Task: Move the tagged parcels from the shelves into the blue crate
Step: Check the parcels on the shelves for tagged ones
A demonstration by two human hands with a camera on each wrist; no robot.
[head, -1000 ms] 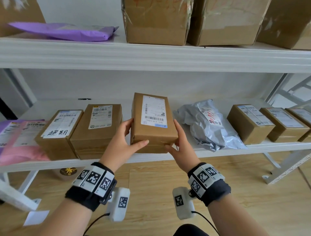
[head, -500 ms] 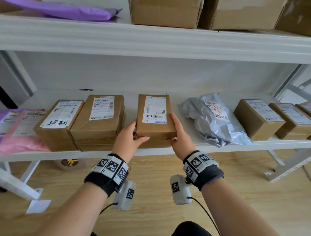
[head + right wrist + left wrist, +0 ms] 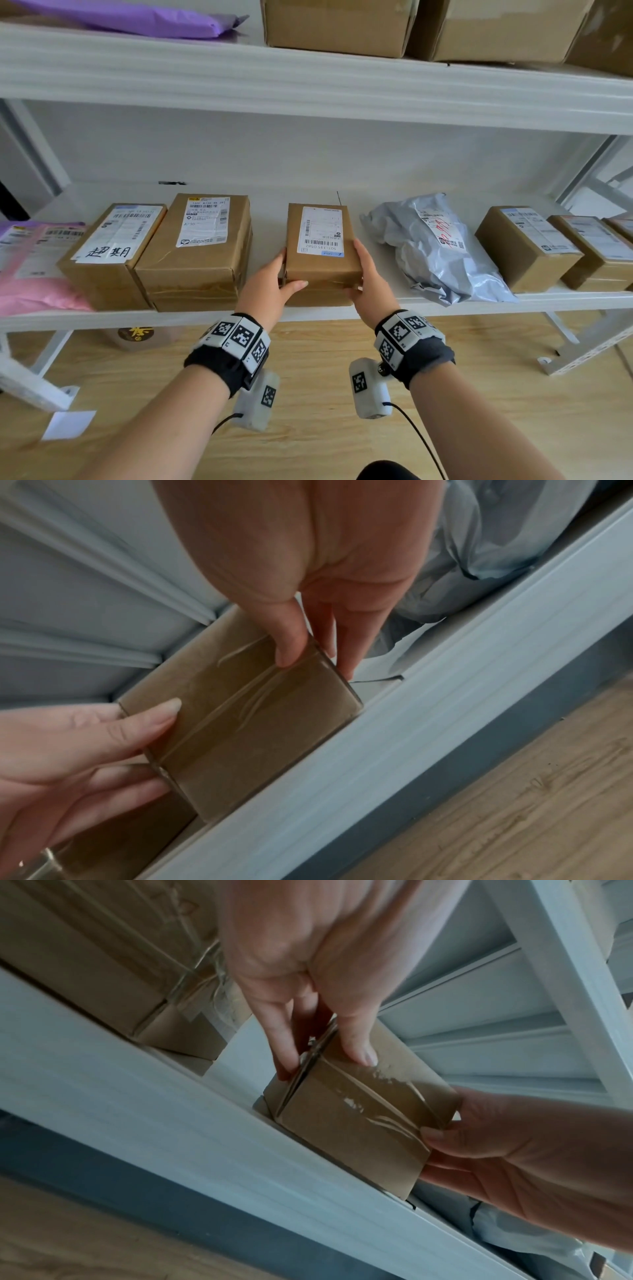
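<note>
A small brown cardboard parcel (image 3: 322, 253) with a white barcode label on top sits low at the front of the lower white shelf (image 3: 445, 303). My left hand (image 3: 275, 282) grips its left side, thumb across the taped front face. My right hand (image 3: 368, 279) grips the right side in the same way. In the left wrist view the parcel's (image 3: 349, 1115) bottom is hidden behind the shelf lip, with my left hand (image 3: 308, 974) above and my right hand (image 3: 531, 1150) at the right. The right wrist view shows the parcel (image 3: 246, 723) between both hands. No blue crate is in view.
On the same shelf, left of the held parcel, stand a larger box (image 3: 195, 250), a box with a handwritten tag (image 3: 113, 253) and a pink mailer (image 3: 30, 284). To the right lie a grey poly bag (image 3: 435, 250) and several small boxes (image 3: 527, 246). The upper shelf (image 3: 308, 85) carries big boxes.
The parcel was held up and tilted towards me a second ago. It has come down and levelled at the shelf's front edge, with both hands still gripping its sides.
</note>
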